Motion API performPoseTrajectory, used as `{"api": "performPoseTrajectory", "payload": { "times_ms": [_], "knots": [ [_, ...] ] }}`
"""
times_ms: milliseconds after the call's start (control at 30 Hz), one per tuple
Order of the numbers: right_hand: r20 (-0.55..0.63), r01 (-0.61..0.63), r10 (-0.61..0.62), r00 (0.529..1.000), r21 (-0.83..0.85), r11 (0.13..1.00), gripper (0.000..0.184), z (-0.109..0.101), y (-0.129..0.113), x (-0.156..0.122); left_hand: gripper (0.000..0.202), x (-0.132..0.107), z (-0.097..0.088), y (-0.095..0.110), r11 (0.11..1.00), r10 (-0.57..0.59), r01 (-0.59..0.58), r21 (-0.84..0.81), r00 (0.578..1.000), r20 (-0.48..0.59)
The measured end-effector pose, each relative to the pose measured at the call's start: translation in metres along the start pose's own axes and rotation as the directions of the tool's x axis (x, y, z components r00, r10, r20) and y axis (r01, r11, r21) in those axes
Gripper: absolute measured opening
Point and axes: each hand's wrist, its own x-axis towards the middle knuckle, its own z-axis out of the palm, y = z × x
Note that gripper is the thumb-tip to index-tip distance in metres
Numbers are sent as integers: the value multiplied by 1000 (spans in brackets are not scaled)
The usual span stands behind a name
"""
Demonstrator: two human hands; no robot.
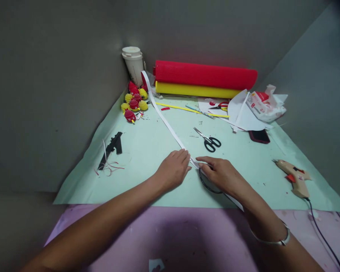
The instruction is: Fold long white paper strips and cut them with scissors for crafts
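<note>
A long white paper strip [167, 124] runs diagonally over the light green sheet [147, 158]; its far end curls up and shows a red side. My left hand [174, 168] presses on the strip with its fingers close together. Just right of it, my right hand [219, 172] is closed over a dark round thing with a black rim [210, 186], its index finger reaching toward the strip. Its lower fingers are hidden, and I cannot tell what the round thing is. A pale length [234, 201] shows below this hand. Black-handled scissors [209, 141] lie beyond my hands.
Red [205, 73] and yellow corrugated rolls [198, 89] lie at the back, beside a white cup [133, 64]. Several red and yellow ornaments [134, 104] cluster left, behind black scraps [111, 149]. Right are a tissue pack [265, 105], a phone [259, 136] and a corded glue gun [296, 177].
</note>
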Motion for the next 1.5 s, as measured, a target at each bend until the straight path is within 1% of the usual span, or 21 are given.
{"api": "performPoseTrajectory", "payload": {
  "times_ms": [167, 333, 500, 800, 933, 1167, 1500],
  "knots": [
    [6, 10, -10, 1000, 3, 1000, 39, 0, 0, -1, 34, -1, 0, 0, 999, 8, -8, -33, 1000, -8],
    [5, -12, 12, 1000, 7, 1000, 38, -1, -2, -2, 33, -2, -3, -2, 998, -2, 3, -69, 1000, 25],
    [-1, -9, 9, 1000, 18, 1000, 38, -2, -3, -2, 29, -4, -7, -3, 997, 52, -49, -60, 997, 53],
    [8, 10, -10, 1000, 4, 1000, 37, -2, 0, -2, 47, -7, -10, -5, 994, 111, -109, -21, 990, 92],
    [12, 22, -22, 1000, 9, 1000, 36, -1, 0, -1, 52, -7, -11, -7, 991, 137, -136, -8, 986, 100],
    [12, 43, -43, 999, -1, 999, 34, -2, 0, -2, 53, -9, -12, -10, 988, 151, -148, -43, 985, 81],
    [56, 62, -58, 997, -70, 996, 36, -9, -1, -2, 54, -9, -14, -13, 988, 156, -157, -6, 981, 118]
  ]
}}
